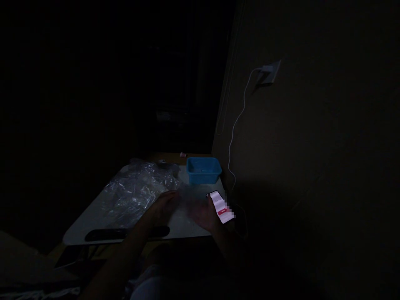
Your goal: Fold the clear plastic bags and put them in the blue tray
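Note:
In the dim head view, my left hand (165, 202) is over the white table (184, 223), at the right edge of a heap of clear plastic bags (137, 189). My right hand (201, 212) is a little to its right, its fingers smeared by motion. A pale, see-through blur lies between the two hands, and I cannot make out what it is. Just beyond my right wrist is a phone (221, 207) with a lit screen, partly behind my thumb. Whether either hand holds anything is not clear.
A blue plastic basin (203, 170) stands at the table's far right corner. Behind it is a small pinkish object (183, 155). A white cable (231, 141) hangs down the right wall from a socket (270, 71). A dark slot (125, 234) runs along the table's near edge.

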Available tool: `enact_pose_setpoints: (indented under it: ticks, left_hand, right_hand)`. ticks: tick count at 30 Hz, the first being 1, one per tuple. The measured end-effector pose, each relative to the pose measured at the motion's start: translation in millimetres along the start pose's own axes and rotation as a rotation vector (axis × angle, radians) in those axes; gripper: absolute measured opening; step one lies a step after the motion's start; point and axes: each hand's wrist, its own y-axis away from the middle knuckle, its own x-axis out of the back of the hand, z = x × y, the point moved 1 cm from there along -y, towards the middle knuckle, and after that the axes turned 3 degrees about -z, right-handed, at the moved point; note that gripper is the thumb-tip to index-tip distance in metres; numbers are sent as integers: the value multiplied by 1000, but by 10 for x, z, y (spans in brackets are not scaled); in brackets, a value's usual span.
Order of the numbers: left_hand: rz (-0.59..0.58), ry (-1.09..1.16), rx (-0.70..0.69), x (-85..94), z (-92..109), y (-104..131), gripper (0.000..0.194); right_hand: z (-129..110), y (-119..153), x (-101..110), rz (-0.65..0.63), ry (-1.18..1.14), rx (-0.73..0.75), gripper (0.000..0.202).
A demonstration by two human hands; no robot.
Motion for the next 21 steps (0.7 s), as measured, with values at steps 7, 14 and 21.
enact_pose_setpoints:
  ticks: [7, 14, 21]
  left_hand:
    - [-3, -130, 21, 18, -153, 122, 26]
    - [-45, -115, 33, 17, -308, 132, 21]
    - [-10, -107, 108, -34, -172, 242, 20]
  right_hand:
    - [-3, -110, 314, 166, 265, -140, 14]
    - [-3, -112, 433, 247, 376, -142, 8]
    - [-42, -121, 438, 217, 421, -67, 9]
